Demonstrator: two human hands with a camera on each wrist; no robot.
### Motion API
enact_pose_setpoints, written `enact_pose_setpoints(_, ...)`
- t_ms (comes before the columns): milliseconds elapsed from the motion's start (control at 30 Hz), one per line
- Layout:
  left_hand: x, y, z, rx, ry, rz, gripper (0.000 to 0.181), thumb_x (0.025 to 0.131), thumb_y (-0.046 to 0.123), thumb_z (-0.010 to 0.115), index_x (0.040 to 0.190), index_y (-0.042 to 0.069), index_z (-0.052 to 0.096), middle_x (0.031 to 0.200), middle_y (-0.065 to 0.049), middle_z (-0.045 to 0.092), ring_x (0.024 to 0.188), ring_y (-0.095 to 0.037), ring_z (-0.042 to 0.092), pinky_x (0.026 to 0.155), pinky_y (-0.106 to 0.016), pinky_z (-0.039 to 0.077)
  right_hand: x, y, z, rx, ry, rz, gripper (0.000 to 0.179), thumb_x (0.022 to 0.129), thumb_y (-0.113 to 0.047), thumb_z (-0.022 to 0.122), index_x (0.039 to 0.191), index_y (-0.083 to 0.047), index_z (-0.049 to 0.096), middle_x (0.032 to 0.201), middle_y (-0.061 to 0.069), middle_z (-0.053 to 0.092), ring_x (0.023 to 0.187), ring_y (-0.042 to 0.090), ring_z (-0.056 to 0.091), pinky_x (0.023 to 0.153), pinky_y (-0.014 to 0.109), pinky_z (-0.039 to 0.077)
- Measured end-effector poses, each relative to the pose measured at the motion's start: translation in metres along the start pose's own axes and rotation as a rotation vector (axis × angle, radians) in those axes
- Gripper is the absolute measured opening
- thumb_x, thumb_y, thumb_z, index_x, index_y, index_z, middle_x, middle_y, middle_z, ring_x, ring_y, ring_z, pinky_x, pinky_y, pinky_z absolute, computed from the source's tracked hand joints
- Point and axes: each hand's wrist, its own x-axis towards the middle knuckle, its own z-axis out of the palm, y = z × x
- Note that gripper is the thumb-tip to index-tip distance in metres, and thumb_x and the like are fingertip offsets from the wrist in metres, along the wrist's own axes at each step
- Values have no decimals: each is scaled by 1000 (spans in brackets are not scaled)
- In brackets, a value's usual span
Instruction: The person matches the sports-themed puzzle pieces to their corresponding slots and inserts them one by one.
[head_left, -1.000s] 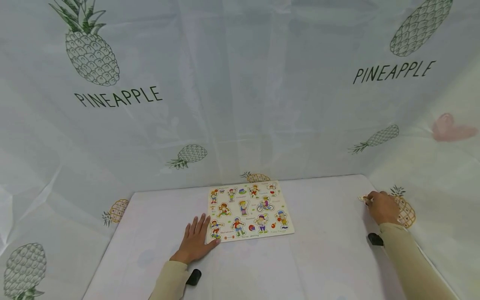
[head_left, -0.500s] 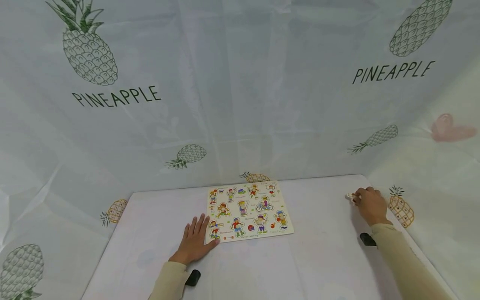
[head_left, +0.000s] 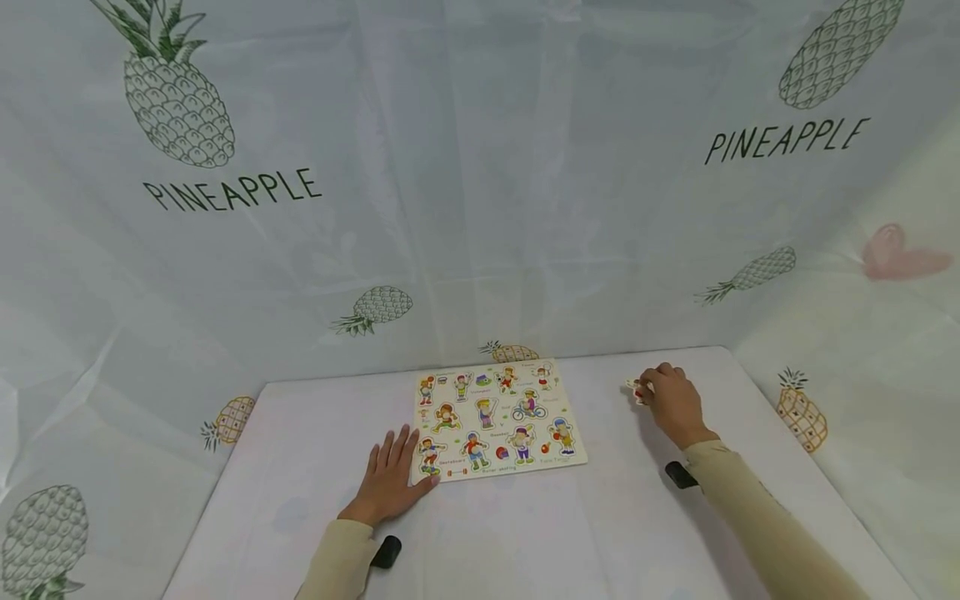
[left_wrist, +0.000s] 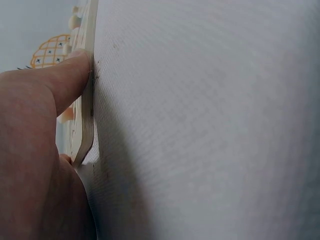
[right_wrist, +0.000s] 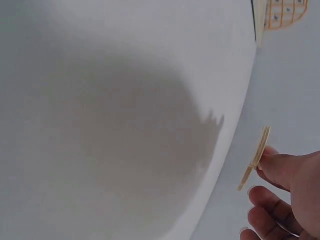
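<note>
A wooden puzzle board [head_left: 506, 433] printed with sporty cartoon children lies flat near the table's far edge. My left hand [head_left: 386, 479] rests with spread, straight fingers at the board's lower left corner; in the left wrist view its thumb [left_wrist: 75, 75] lies on the board's edge [left_wrist: 86, 115]. To the right of the board, my right hand [head_left: 675, 406] pinches a small puzzle piece [head_left: 639, 392] above the table. Seen edge-on in the right wrist view, that thin wooden piece [right_wrist: 256, 155] is between thumb and finger, the other fingers loosely curled. Its picture is mostly hidden.
The table [head_left: 525, 533] has a white cloth over it. Behind it hangs a pale curtain [head_left: 480, 208] with pineapple prints, which wraps round both sides. Small knobs [left_wrist: 74, 21] stand up from the board in the left wrist view.
My right hand has moved left from the table's right edge toward the board, carrying the puzzle piece. The left hand and the board have stayed in place.
</note>
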Motion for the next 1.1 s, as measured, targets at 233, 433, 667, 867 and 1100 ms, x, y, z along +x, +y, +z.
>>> enact_pose_setpoints(233,-1,-1,-1,18,-16,2,94,97,53,68,164,-1,31,173,-24,23,159,-51,14,127,-68,10,14,-36,21,31,-15,-32,9,91,-1,81,96,3,74,97,21,67,87,40,62,71,53,57)
enact_pose_setpoints(433,1,-3,1,38,-20,6,95,97,55,68,164,0,31,173,-24,24,159,-51,16,127,-68,12,25,-61,35,51,-51,-30,9,93,-5,81,97,0,75,98,17,68,89,36,62,75,50,57)
enact_pose_setpoints(667,2,-5,3,31,-15,6,95,97,55,69,164,0,31,173,-23,24,159,-51,15,127,-68,11,36,-83,47,70,-86,-29,11,95,-9,79,100,0,76,100,16,68,93,35,63,78,49,57)
enact_pose_setpoints(867,3,-6,4,43,-19,16,96,97,60,65,164,0,31,173,-24,24,159,-51,16,127,-68,12,44,-95,55,78,-95,-40,12,95,-9,79,100,1,76,100,16,68,92,34,63,78,47,57)
enact_pose_setpoints(1100,4,-6,3,42,-23,5,94,97,55,68,165,1,30,173,-23,22,159,-50,14,127,-68,11,52,-101,66,92,-69,-78,10,94,-6,80,100,1,76,99,17,67,89,34,63,75,47,58)
